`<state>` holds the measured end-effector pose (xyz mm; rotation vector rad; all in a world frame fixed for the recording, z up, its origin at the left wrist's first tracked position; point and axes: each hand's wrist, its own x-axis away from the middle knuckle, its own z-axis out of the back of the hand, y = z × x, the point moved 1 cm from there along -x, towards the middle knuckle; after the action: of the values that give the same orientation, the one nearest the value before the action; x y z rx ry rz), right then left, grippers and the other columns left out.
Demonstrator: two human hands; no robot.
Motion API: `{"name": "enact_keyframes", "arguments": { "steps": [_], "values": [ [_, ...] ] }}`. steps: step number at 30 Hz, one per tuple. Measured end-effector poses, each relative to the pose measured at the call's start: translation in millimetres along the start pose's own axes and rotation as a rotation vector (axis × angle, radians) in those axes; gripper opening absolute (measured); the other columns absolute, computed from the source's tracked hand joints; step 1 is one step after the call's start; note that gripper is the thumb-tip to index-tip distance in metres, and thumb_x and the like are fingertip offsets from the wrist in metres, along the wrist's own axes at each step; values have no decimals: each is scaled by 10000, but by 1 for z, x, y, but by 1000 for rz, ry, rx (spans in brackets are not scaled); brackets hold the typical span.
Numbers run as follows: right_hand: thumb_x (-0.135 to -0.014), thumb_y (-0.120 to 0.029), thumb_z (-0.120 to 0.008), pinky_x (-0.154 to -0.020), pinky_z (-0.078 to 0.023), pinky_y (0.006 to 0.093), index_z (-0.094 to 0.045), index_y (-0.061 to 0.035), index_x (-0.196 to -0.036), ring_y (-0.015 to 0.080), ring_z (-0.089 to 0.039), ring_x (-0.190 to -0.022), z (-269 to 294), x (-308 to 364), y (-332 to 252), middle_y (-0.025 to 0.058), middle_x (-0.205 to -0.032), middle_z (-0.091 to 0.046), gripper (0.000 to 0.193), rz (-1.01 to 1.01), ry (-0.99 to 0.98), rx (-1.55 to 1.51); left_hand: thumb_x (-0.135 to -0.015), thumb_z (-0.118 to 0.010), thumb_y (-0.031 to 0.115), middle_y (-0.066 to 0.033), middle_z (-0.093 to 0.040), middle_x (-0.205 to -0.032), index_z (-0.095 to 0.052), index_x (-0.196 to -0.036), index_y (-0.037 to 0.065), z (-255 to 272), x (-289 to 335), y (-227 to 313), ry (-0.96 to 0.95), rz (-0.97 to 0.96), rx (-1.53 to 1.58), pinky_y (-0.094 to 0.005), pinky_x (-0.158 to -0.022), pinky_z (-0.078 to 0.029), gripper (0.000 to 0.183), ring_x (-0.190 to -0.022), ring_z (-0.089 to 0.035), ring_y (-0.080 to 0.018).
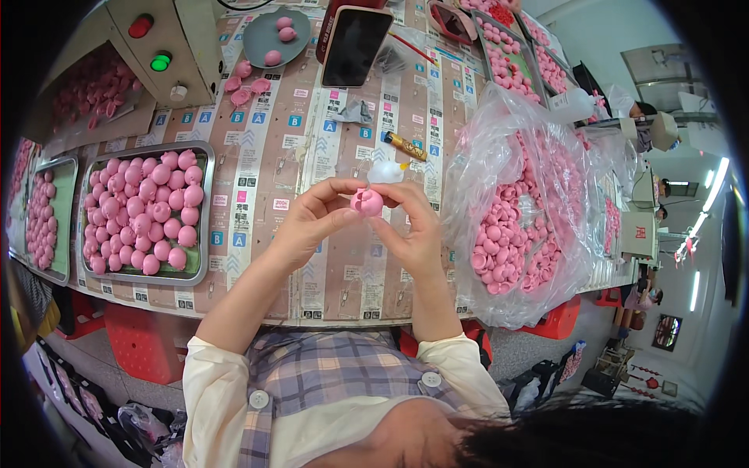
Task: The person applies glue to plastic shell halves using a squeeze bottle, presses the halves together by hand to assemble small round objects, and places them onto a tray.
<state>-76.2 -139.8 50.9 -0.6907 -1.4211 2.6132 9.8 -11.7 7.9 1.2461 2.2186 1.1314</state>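
Observation:
A small round pink plastic piece (366, 202) is held above the table between both hands. My left hand (316, 218) pinches its left side with thumb and fingers. My right hand (408, 224) grips it from the right, fingertips closed against it. Just beyond the fingers lie a white plastic squeeze bottle (385, 171) with a yellow tip and a gold-brown tube (406, 146). To the left, a metal tray (204, 226) is heaped with round pink pieces. On the right, a clear plastic bag (468, 195) is spread open around many pink half shells (499, 253).
A machine (183, 47) with red and green buttons stands at the far left, with pink parts under it. Toward the back are a grey plate (261, 54) with pink balls and a propped phone (357, 47). More trays of pink parts (507, 62) sit at the far right. Red stools (140, 343) stand below the table edge.

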Motion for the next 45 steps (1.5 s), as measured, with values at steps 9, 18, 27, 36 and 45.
{"name": "enact_keyframes", "arguments": {
  "steps": [9, 18, 27, 36, 45],
  "values": [
    [-639, -6, -627, -706, -403, 249, -571, -23, -979, 153, -513, -791, -4, 4, 6, 65, -882, -564, 345, -43, -10, -37, -754, -582, 45, -35, -550, -966, -488, -1065, 43, 4, 2, -3, -4, -58, -98, -239, -778, -417, 324, -876, -522, -90],
    [-649, 9, -621, -745, -389, 257, -577, -32, -1007, 150, -519, -811, -3, 8, 11, 62, -872, -575, 363, -96, -43, -95, -727, -585, 11, -30, -533, -950, -502, -1023, 33, 3, 2, -4, 9, -172, -226, -230, -766, -430, 308, -870, -528, -91],
    [-682, -11, -610, -773, -373, 257, -572, -4, -999, 145, -511, -841, 1, 9, 16, 68, -892, -569, 319, -124, -107, -207, -679, -603, -23, -59, -490, -966, -532, -953, 12, 1, 2, -4, 37, -346, -455, -245, -768, -456, 285, -872, -542, -147],
    [-701, -122, -629, -719, -415, 275, -581, -26, -976, 171, -540, -798, 3, 9, 22, 70, -860, -597, 295, -116, -161, -270, -666, -641, -3, -61, -477, -928, -536, -906, 24, -2, 4, -2, 16, -411, -545, -237, -712, -455, 263, -828, -532, -134],
    [-820, -133, -519, -798, -389, 280, -515, 12, -1066, 147, -505, -907, -13, 17, 30, 54, -998, -523, 286, -203, -251, -686, -589, -726, 278, -64, -445, -1015, -560, -938, 71, -4, 8, 4, 71, -471, -790, -303, -789, -396, 439, -912, -478, -167]
  ]
}}
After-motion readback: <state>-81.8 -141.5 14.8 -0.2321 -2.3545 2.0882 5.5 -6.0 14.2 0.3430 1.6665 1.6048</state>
